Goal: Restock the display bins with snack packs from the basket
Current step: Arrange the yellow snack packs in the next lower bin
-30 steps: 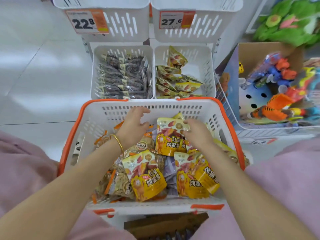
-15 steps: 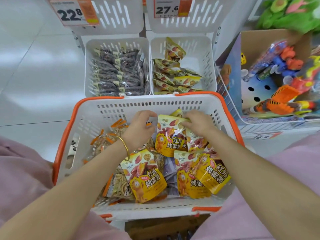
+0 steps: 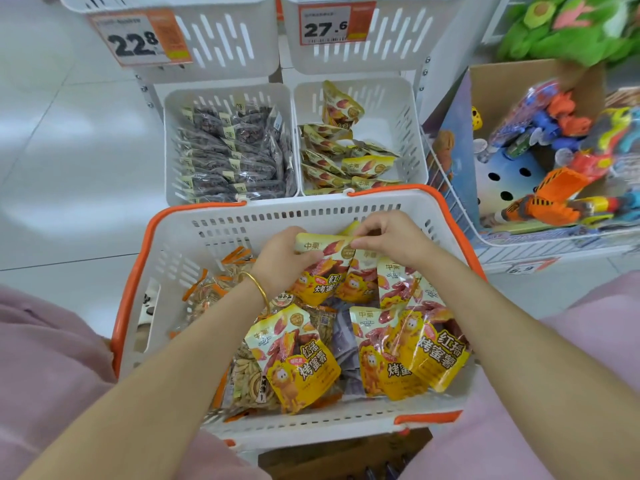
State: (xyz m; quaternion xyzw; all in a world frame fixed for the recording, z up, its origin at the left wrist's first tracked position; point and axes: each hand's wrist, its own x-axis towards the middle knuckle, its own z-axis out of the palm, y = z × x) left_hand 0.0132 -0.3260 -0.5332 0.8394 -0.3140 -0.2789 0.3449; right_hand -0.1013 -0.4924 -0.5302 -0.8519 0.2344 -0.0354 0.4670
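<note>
The basket sits close in, at 6 o'clock. Its near half holds loose yellow packs, with pale seed packs toward 7 o'clock. Further in, at the basket's 12 o'clock end, the two hands come together on the held pack. The left hand grips its top-left corner and the right hand pinches the top edge just beside it, while its lower part lies among the other packs. Beyond the basket stand two bins, touching. The left bin at 11 o'clock is full of dark packs. The right bin at 12 o'clock is part-filled with matching yellow ones. Above them are price tags: 22.8 and 27.6. A toy box stands at 2 o'clock.
</note>
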